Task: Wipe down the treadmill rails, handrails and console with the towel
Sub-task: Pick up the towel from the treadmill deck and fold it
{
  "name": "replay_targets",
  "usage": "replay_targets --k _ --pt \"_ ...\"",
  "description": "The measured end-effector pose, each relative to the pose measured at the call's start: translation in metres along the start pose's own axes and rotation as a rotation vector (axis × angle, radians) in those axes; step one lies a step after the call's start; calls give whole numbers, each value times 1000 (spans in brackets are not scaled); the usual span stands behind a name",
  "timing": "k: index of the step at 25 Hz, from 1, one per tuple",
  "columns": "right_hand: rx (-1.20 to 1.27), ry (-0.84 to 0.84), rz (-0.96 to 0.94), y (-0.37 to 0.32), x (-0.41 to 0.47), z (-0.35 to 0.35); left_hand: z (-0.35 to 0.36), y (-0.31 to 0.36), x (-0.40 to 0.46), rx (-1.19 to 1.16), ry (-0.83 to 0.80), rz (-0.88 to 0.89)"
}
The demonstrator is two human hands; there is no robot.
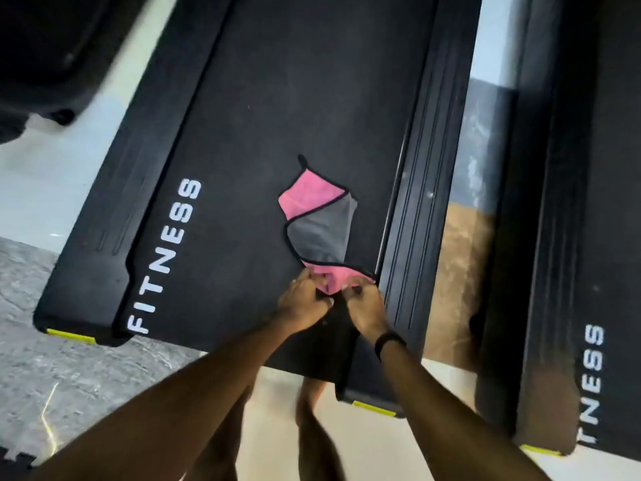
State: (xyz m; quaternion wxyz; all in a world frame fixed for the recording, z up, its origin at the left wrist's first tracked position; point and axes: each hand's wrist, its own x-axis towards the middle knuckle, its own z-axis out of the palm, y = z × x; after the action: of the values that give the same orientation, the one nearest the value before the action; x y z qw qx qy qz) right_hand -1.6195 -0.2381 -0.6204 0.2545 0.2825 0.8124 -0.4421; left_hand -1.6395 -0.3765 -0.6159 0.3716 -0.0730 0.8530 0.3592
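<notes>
Towel being gathered at the foot of the treadmill; wiping looks barely begun, if at all.

Head view: both the left hand (305,302) and the right hand (364,305) have fingers curled, pinching the near pink edge of the pink-and-grey towel (321,225), which lies crumpled on the belt (277,98) just beside the right rail (419,203). Neither that rail nor the left rail (131,210) is being wiped now. Handrails and console are out of view, so I judge most work remains.
</notes>
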Motion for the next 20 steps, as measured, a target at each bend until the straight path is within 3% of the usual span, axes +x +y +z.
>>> replay_targets --k 3,8,14,20 --pt "-177 -10 -76 23 69 33 17 -23 73 252 -76 94" --pt "-380 51 -140 36 100 55 28 -43 109 366 -52 221" --pt "-497 119 -319 0 40 17 -23 -17 60 518 80 375" --pt "-649 246 -488 -115 -49 -70 -136 79 -22 492 111 582"
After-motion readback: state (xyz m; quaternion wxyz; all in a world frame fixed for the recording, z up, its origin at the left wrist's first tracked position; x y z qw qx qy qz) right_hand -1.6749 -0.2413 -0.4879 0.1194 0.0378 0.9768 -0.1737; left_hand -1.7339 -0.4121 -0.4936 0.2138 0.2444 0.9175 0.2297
